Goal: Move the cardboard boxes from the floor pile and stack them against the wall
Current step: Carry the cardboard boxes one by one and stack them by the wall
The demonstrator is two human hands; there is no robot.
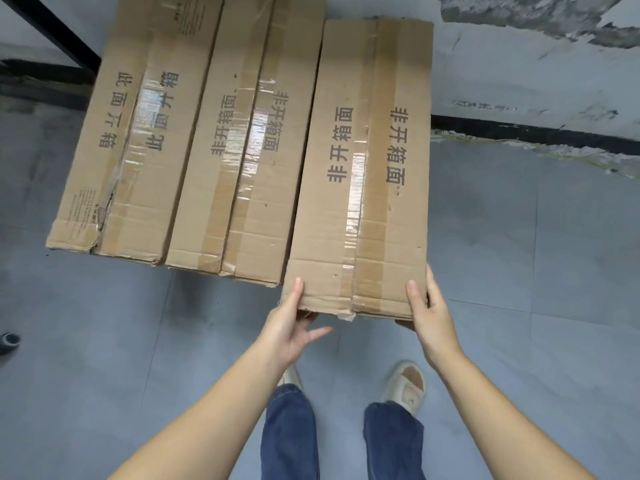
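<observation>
Three long cardboard boxes lie side by side with their far ends toward the wall (519, 74). The right box (363, 168) carries the printed characters 非开箱面 twice, one line on each side of its shiny tape seam. The middle box (242, 161) shows the same 非开箱面 in two lines, partly under wrinkled tape. The left box (138, 140) reads 此面开箱 twice (one line half covered by tape glare), with a block of fine print near its torn near corner, too small to read.

The left hand (291, 327) grips the near left corner of the right box, thumb on top and fingers underneath. The right hand (427, 313) grips the near right corner the same way, so the hands are well apart, each clamped on that box.

The right box's near edge juts closer to the person than the other two, and its left side runs just beside the middle box. Open grey floor (519, 271) lies to its right, up to the black baseboard (536, 133). A black frame leg (52, 29) stands beyond the left box.
</observation>
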